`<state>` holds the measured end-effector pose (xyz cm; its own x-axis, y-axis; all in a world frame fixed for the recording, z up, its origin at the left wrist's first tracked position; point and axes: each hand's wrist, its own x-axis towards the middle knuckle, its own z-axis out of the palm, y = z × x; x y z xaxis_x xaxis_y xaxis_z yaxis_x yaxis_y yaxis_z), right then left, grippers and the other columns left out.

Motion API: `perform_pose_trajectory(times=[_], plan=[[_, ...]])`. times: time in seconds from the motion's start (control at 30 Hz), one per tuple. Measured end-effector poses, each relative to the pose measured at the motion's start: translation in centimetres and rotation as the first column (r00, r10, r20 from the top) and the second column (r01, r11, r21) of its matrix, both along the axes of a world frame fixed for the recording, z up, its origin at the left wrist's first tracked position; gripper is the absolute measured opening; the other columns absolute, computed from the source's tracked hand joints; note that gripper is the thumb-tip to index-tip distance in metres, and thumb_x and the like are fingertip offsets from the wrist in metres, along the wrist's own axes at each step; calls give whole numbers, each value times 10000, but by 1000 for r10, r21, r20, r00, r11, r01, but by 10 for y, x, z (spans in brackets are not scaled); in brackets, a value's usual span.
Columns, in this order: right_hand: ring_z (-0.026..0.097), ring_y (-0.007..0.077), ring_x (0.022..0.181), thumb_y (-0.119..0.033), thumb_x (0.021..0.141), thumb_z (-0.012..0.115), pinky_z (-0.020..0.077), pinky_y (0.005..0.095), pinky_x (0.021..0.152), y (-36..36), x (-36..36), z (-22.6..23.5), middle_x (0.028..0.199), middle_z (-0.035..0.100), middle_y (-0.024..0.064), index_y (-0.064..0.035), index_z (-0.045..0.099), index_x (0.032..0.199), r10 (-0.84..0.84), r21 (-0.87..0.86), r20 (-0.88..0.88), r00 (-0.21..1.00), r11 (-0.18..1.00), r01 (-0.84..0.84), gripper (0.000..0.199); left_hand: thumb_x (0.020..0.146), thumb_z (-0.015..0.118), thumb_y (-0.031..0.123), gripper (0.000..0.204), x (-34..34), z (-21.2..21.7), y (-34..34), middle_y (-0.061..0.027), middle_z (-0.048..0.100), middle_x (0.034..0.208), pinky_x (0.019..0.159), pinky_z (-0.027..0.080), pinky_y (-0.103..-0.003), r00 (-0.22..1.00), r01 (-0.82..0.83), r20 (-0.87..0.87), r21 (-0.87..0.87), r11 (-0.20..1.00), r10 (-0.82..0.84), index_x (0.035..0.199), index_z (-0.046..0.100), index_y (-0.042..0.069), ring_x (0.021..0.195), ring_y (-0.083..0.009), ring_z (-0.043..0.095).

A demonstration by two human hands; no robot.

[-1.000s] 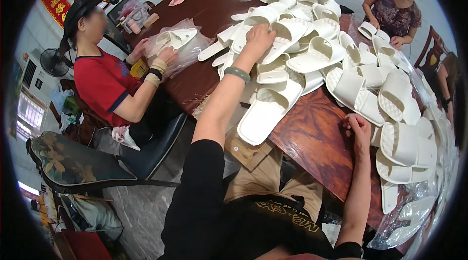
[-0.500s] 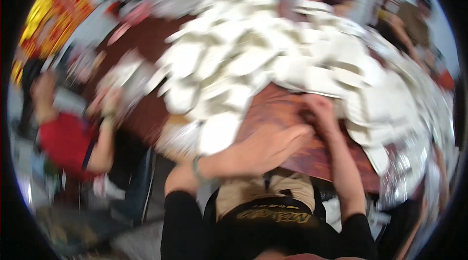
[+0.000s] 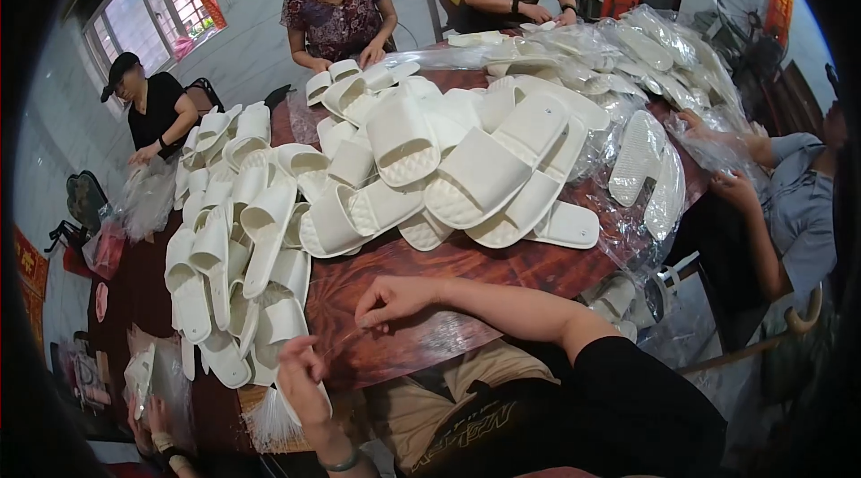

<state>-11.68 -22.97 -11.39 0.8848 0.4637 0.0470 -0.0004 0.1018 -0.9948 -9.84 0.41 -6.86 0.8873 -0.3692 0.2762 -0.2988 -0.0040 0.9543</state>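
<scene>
My left hand [image 3: 305, 384] is raised at the near table edge, fingers bent and slightly apart, with nothing visible in them. The edge of a white slipper shows behind its palm. Over the table to its right, my right hand [image 3: 395, 300] has its fingers curled in toward the thumb; whatever they may pinch is too small to make out. Below that hand a clear plastic bag [image 3: 439, 339] lies flat on the wood. A bundle of thin clear plastic strands [image 3: 273, 424] lies beside my left hand. White slippers [image 3: 269, 227] are heaped just beyond both hands.
The dark red wooden table [image 3: 359, 265] carries a large slipper pile [image 3: 484, 164]. Bagged slippers [image 3: 647, 169] lie to the right. Co-workers sit or stand around the far side and both ends. A standing fan [image 3: 752, 12] is at the back right.
My view has swung to the right and sharpened. My hands, which were close together and blurred, are now apart, the left lower beside the strands and the right over the clear bag.
</scene>
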Motion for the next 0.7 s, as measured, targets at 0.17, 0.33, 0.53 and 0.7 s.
perform_pose_trajectory(times=[0.17, 0.33, 0.53, 0.7], plan=[[540, 54, 606, -191, 880, 603, 468, 216, 555, -8, 6, 1, 716, 599, -13, -10, 647, 890, -170, -4, 96, 981, 985, 171, 186, 998, 306, 392, 457, -1, -9, 58, 53, 260, 555, 468, 198, -206, 980, -194, -78, -143, 971, 184, 959, 545, 5, 492, -48, 235], [516, 44, 565, -195, 864, 623, 429, 207, 519, -8, 9, -3, 668, 575, -31, -26, 647, 855, -246, -8, 136, 960, 968, 249, 172, 979, 385, 320, 401, -25, 1, 90, 46, 259, 547, 440, 220, -205, 874, -483, -113, -317, 816, 473, 992, 549, -45, 472, -69, 249], [527, 42, 612, -174, 828, 663, 431, 214, 547, -13, 14, -10, 693, 602, -22, -15, 650, 821, -334, -15, 180, 925, 940, 342, 160, 950, 277, 541, 636, -46, -11, 117, 47, 226, 532, 440, 184, -210, 813, -551, -79, -425, 718, 577, 1025, 531, -37, 474, -73, 198], [516, 26, 648, -183, 782, 707, 431, 209, 583, -11, 22, -14, 693, 615, -38, -17, 670, 803, -357, 1, 211, 910, 931, 365, 171, 957, 246, 536, 631, -63, -7, 122, 26, 219, 510, 438, 208, -234, 706, -680, -166, -428, 595, 688, 1086, 491, -31, 461, -103, 199]])
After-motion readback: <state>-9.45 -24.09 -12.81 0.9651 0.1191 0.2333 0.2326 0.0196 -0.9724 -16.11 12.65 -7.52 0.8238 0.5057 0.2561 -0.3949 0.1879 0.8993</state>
